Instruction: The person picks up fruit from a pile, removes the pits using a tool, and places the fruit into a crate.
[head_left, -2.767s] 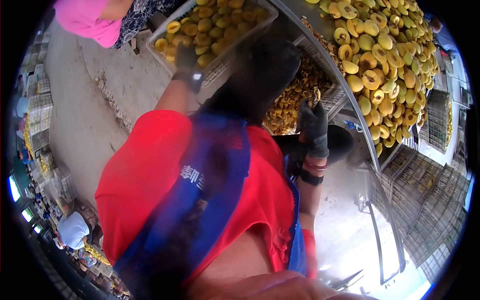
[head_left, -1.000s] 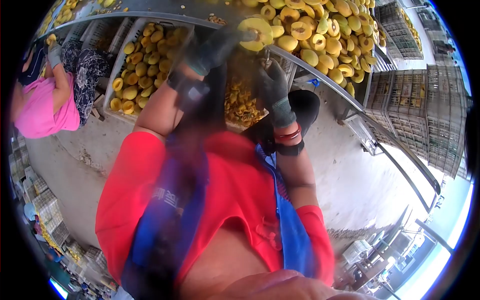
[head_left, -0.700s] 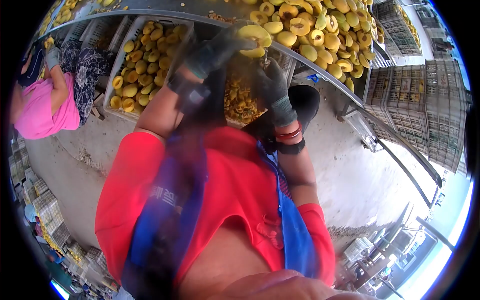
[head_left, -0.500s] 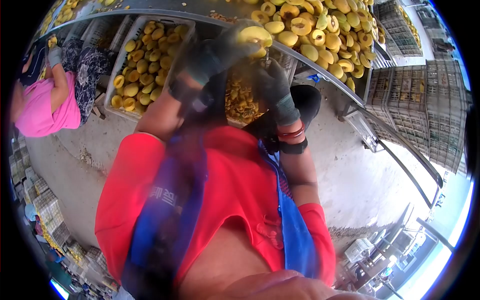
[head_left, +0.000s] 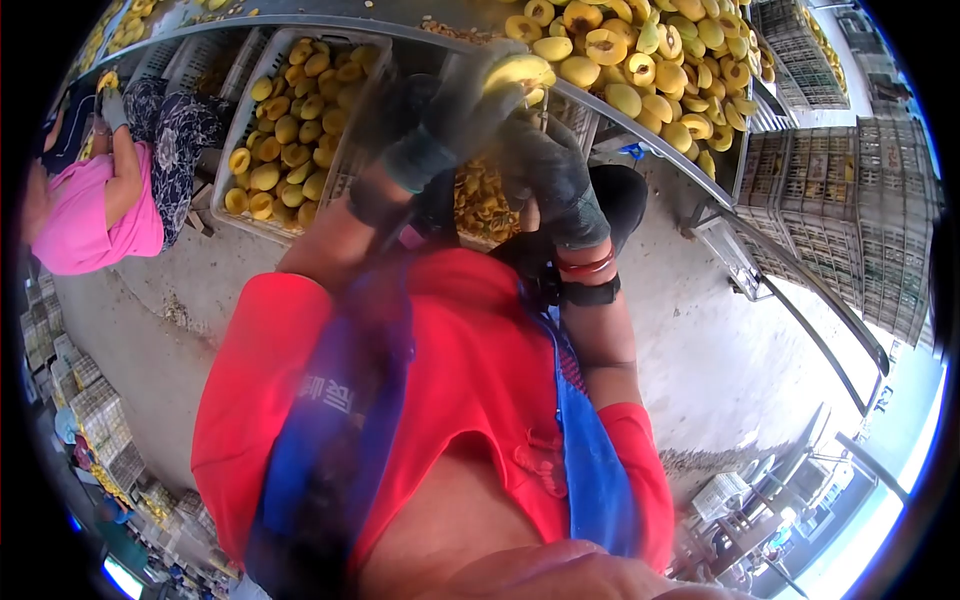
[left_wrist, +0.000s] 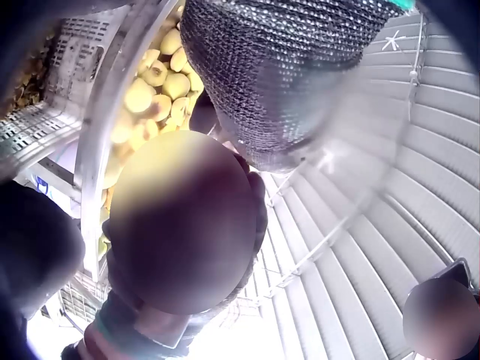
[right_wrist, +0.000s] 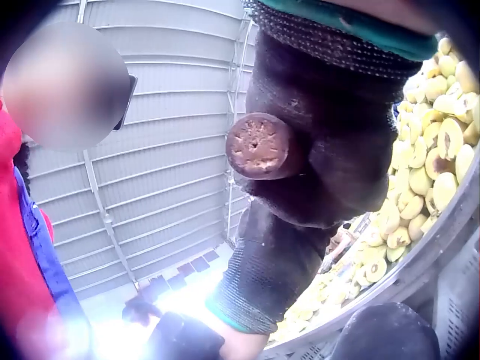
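Note:
In the head view, my gloved left hand [head_left: 445,115] grips a yellow fruit [head_left: 520,72], its fingers curled behind it. Close below and to the right, my gloved right hand [head_left: 560,180] is curled round a tool whose thin part rises by the fruit. The round brown handle end [right_wrist: 257,146] sticks out of my right hand [right_wrist: 322,127] in the right wrist view, with my left hand [right_wrist: 262,262] beyond. The left wrist view shows the knit glove of my left hand [left_wrist: 270,82]; a blurred disc covers much there. Whether tool and fruit touch, I cannot tell.
Halved yellow fruits [head_left: 660,75] are heaped on a metal-rimmed table [head_left: 650,135]. A crate [head_left: 232,150] of fruit stands at the left, and brown-orange scraps [head_left: 485,200] lie below my hands. Someone in pink [head_left: 110,210] sits further left; stacked crates [head_left: 830,210] stand right.
My left hand has gone from the fruit crate to beside my right hand, now gripping a fruit. Over the last half second the fruit has tilted edge-on, and both hands have shifted slightly.

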